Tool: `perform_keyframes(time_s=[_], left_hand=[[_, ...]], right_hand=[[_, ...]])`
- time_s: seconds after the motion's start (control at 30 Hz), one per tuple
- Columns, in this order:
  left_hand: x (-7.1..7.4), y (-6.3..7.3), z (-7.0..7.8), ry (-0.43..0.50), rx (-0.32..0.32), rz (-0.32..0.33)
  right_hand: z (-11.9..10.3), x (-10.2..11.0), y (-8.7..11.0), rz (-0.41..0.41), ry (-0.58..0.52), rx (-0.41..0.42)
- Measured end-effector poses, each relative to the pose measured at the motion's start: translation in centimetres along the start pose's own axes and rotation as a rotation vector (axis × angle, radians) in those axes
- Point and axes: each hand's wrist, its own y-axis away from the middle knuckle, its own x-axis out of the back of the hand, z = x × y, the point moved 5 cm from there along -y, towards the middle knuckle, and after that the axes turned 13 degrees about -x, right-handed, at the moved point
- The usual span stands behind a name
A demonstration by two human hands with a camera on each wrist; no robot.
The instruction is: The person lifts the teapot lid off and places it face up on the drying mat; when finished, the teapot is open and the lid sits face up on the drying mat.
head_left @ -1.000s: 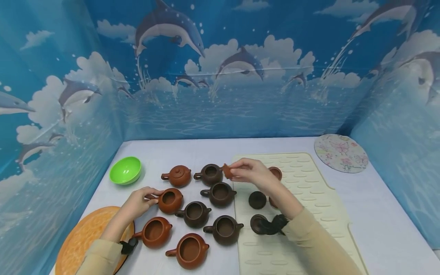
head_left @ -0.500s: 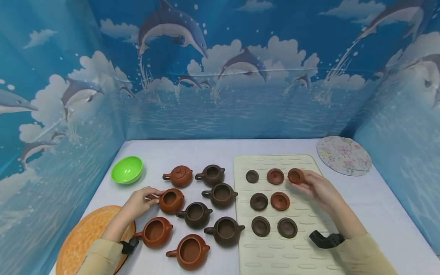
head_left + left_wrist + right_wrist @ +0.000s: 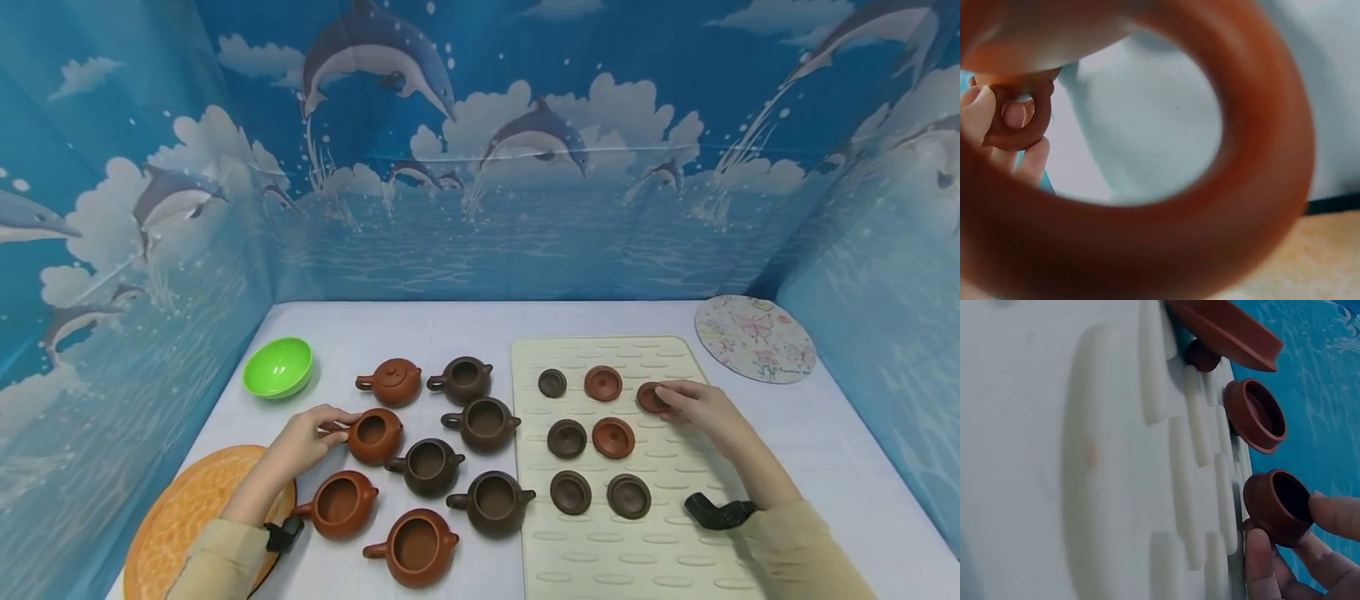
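My left hand [image 3: 303, 437] pinches the handle of a reddish-brown clay teapot [image 3: 375, 437] that sits lidless on the white table. In the left wrist view the fingers [image 3: 1035, 159] show around that handle, behind a large blurred handle [image 3: 1266, 150] of a nearer teapot. My right hand [image 3: 697, 407] holds a small reddish-brown teapot lid [image 3: 652, 397] at the right part of the cream mat [image 3: 570, 575]. Its hollow side faces up in the right wrist view, with thumb and fingers at the rim. Reddish lids [image 3: 603, 383] and dark brown lids [image 3: 566, 438] lie on the mat beside it.
Several other lidless teapots, reddish [image 3: 337, 504] and dark brown [image 3: 495, 502], stand close together left of the mat. One reddish teapot [image 3: 395, 381] wears its lid. A green bowl [image 3: 277, 368], an orange round board [image 3: 195, 533] and a floral disc [image 3: 755, 339] lie around the edges.
My right hand has carried the lid from beside a dark teapot's spout rightward over the mat, then lowered it there. The left hand stays on the teapot handle.
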Motion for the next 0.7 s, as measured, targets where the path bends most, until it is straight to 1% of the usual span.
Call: perform_keyframes(time_s=[0.07,0.17,0.23,0.33,0.57,0.7], left_hand=[[-0.03,-0.04,-0.04,0.003,0.007,-0.001],[-0.07,-0.06,-0.07,0.002,0.005,0.001],[-0.09,-0.09,-0.07,0.002,0.001,0.006],[-0.1,-0.1,-0.06,0.0,0.0,0.009],[0.02,0.09,0.18,0.01,0.005,0.008],[0.27,-0.09,0.63,0.003,-0.007,0.0]], right_hand=[[-0.02,0.02,-0.07,0.034,0.061,0.005],[0.02,-0.01,-0.14,0.061,0.109,0.02],[0.01,-0.13,-0.09,0.066,0.138,0.031],[-0.02,-0.19,0.03,0.074,0.186,0.025],[-0.18,0.05,0.15,0.105,0.235,-0.013],[-0.58,0.55,0.37,0.152,0.26,0.009]])
